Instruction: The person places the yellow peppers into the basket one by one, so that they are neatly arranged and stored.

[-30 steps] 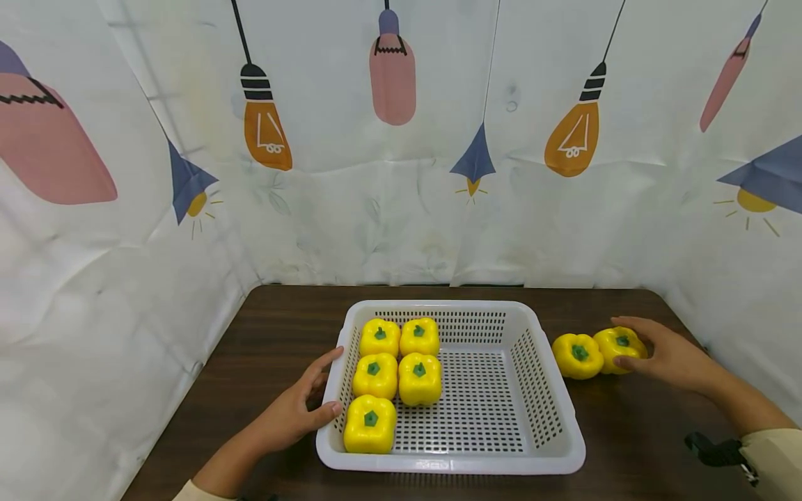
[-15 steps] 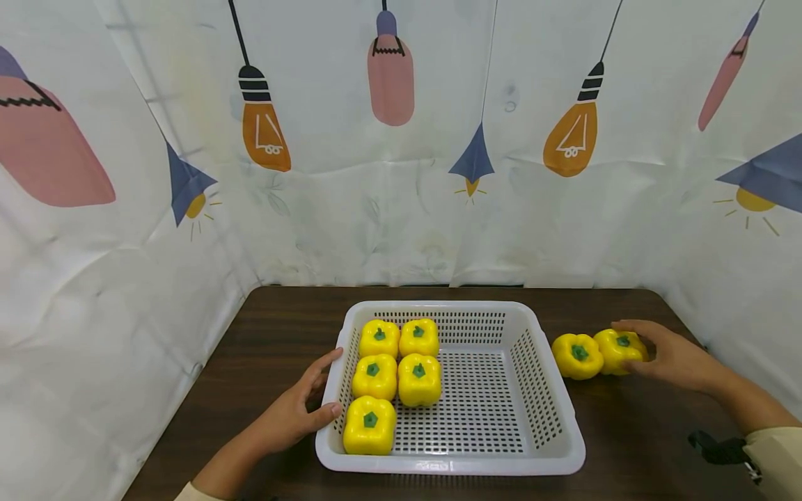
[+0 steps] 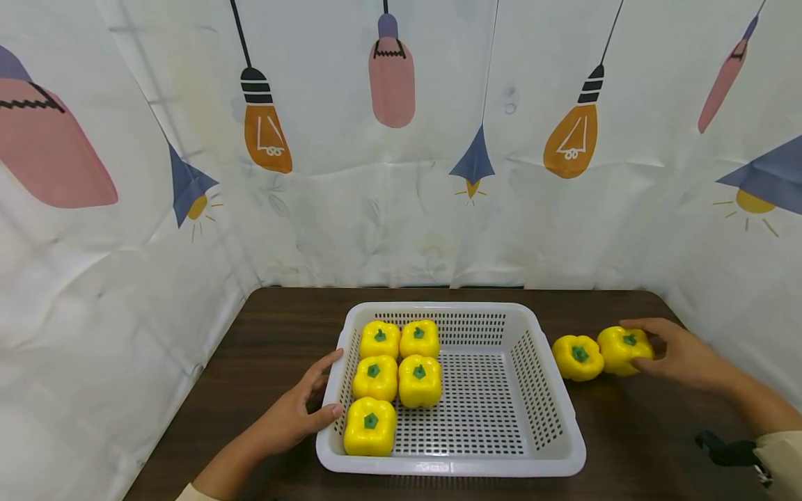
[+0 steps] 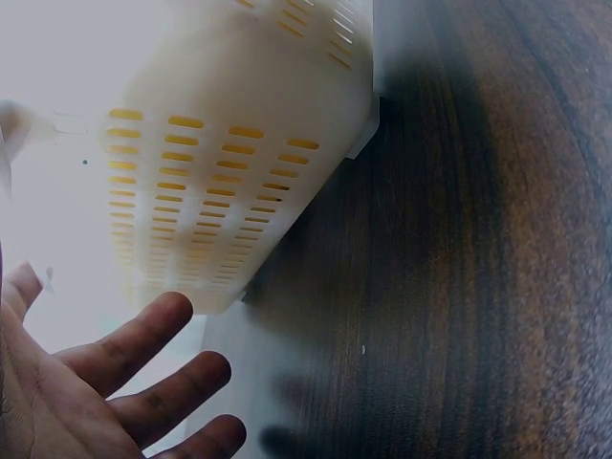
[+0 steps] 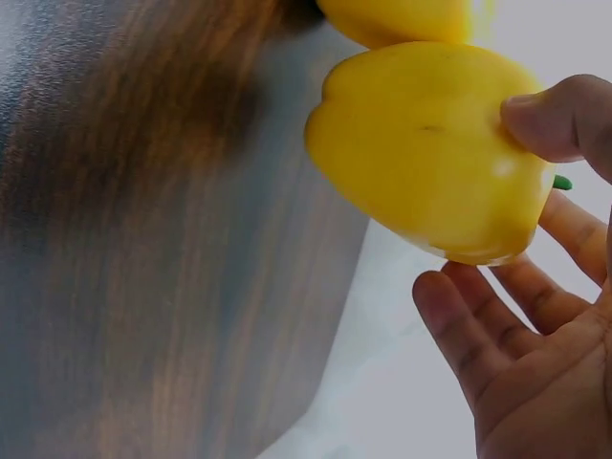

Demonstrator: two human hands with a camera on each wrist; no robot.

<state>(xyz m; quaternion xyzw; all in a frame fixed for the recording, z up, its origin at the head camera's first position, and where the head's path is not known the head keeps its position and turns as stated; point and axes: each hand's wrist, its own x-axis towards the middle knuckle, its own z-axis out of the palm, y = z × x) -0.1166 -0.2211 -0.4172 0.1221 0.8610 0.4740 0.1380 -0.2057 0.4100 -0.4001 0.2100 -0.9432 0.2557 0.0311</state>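
In the head view, my right hand [image 3: 686,355] holds a yellow bell pepper [image 3: 617,351] with a green stem, right of the basket. The right wrist view shows the thumb on one side of this pepper [image 5: 430,153] and the fingers at its other side. A second yellow bell pepper [image 3: 578,358] stands close on its left. My left hand [image 3: 291,414] is spread at the left rim of a white perforated plastic basket [image 3: 560,417], thumb and index fingertip touching it. Several yellow bell peppers [image 3: 420,380] stand upright in two columns in the basket's left half.
All this stands on a dark wood-grain table [image 3: 294,313]. Behind and at both sides hangs a white sheet [image 3: 401,209] printed with lamps and bulbs. A black strap [image 3: 727,449] is near the right sleeve.
My right hand has moved slightly right with the pepper, which sits a little farther from its neighbour and tilts slightly. The left hand and basket have stayed in place.
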